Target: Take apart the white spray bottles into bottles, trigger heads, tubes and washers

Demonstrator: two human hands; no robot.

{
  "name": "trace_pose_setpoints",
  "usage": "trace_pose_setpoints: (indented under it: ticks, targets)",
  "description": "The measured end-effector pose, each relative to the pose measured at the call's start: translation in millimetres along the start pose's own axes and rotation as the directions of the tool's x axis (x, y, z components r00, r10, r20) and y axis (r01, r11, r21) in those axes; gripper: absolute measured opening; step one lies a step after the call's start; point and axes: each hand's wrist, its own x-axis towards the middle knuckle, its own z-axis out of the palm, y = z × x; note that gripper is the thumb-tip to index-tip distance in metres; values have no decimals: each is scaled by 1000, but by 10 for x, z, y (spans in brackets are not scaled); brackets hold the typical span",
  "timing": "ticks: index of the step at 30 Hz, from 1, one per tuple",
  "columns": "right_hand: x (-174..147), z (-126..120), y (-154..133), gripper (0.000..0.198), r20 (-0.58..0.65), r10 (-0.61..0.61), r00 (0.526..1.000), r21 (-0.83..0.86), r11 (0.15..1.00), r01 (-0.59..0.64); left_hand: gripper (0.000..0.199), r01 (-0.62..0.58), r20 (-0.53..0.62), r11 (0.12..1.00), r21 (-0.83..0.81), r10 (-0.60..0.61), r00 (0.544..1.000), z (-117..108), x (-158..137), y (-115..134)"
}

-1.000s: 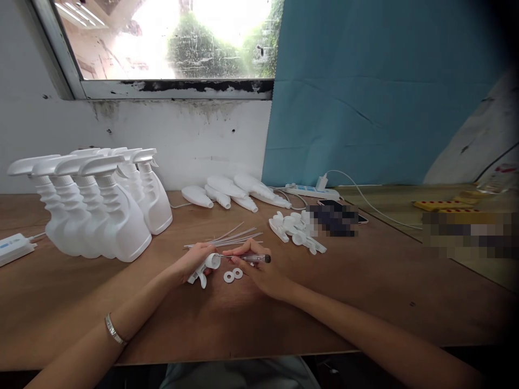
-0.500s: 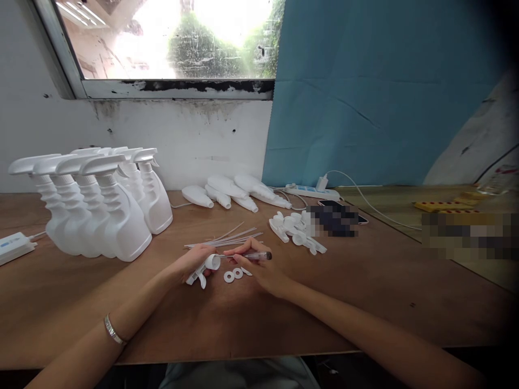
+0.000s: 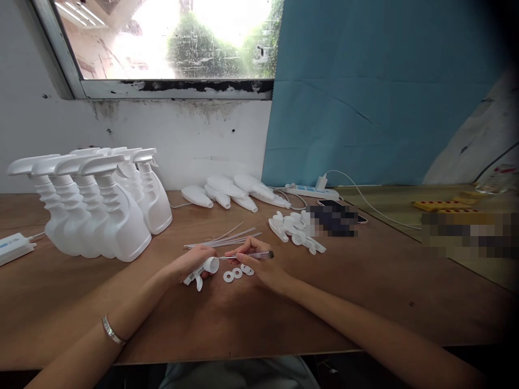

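My left hand (image 3: 197, 260) is closed around a white trigger spray head (image 3: 211, 264), its round collar facing right and its trigger hanging down. A screwdriver (image 3: 265, 255) with a clear handle is gripped in my right hand (image 3: 257, 263). Its thin metal shaft points left and reaches the spray head's collar; whether the tip is inside I cannot tell. Several white ring washers (image 3: 228, 276) lie on the brown table just below my hands, the rightmost partly overlapping. Behind my hands lies a bundle of thin translucent tubes (image 3: 227, 238).
Assembled white spray bottles (image 3: 125, 227) stand at the left. White bottles (image 3: 227, 187) lie along the wall, and loose spray heads (image 3: 294, 227) are piled right of centre. A power strip (image 3: 312, 191), a phone (image 3: 360, 219) and a white cable (image 3: 368, 202) lie farther back.
The spray head has shifted slightly left and down with my left hand. The screwdriver shaft shows more between my hands, and the washers near my right fingers are more visible.
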Motion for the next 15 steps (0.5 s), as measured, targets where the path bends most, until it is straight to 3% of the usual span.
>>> trace_pose_setpoints:
  ticks: [10,13,15]
  targets:
    - [8,-9,-11,21,8,44,999,7,999,-44,18,-36,-16,994,108,38,999,-41,-10,-20]
    - [-26,-17,58,15,50,-85,995,-161,983,92,16,-55,-61,988,142,64,996,-47,-32,-1]
    - [-53,-23,108,8,181,-271,945,-359,877,320,16,-61,-81,986,155,74,994,-43,-50,22]
